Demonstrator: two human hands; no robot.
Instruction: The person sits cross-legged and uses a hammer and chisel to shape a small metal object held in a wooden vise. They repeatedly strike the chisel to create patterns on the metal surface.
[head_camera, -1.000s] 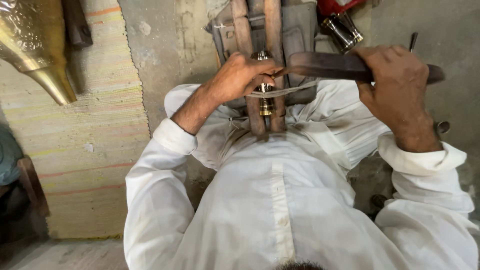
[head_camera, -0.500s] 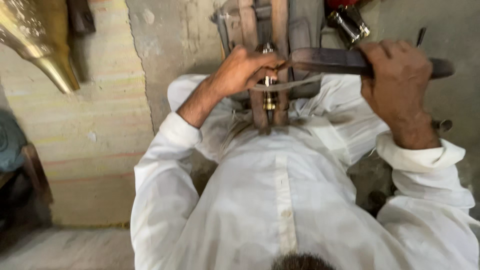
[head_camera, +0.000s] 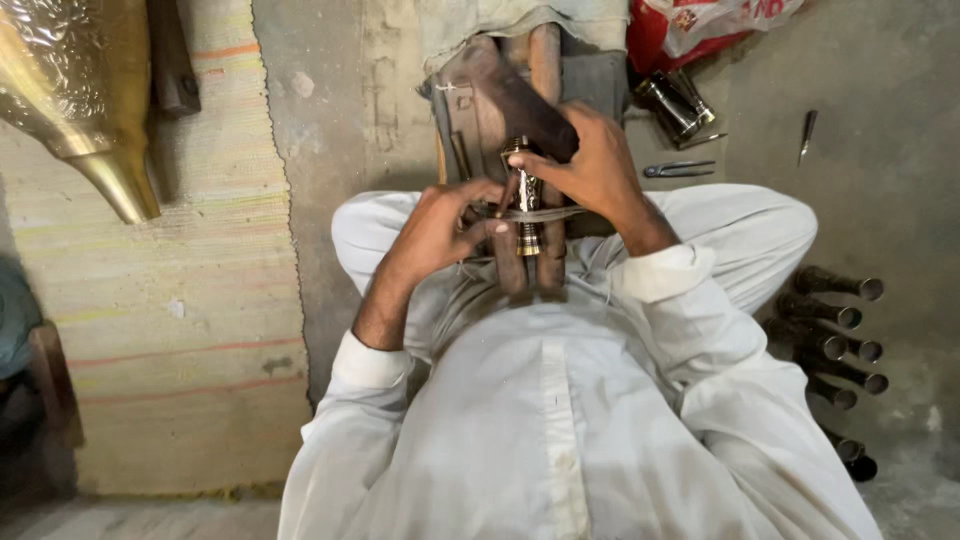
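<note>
- The person (head_camera: 560, 420) sits cross-legged on a concrete floor (head_camera: 880, 130) in loose white clothing; both forearms reach forward and meet over the lap.
- A wooden frame (head_camera: 530, 60) of upright bars stands between the knees.
- A striped woven mat (head_camera: 180, 300) lies on the left, with a large brass cone (head_camera: 90, 100) on it.
- The right hand (head_camera: 590, 165) is bent at the wrist and clenched around a dark wooden tool (head_camera: 510, 95), which slants up and leftward across the frame.
- The left hand (head_camera: 440, 225) is curled, its fingers gripping the frame's bars just beside the workpiece.
- A row of dark metal tubes (head_camera: 835, 320) lies on the floor at the right, well apart from the hands.
- The small brass spindle (head_camera: 525, 195) stands upright between the bars, between the two hands; it is ringed and polished, and a thin strap (head_camera: 540, 213) crosses it.
- Pliers (head_camera: 680, 170) lie near the right knee.
</note>
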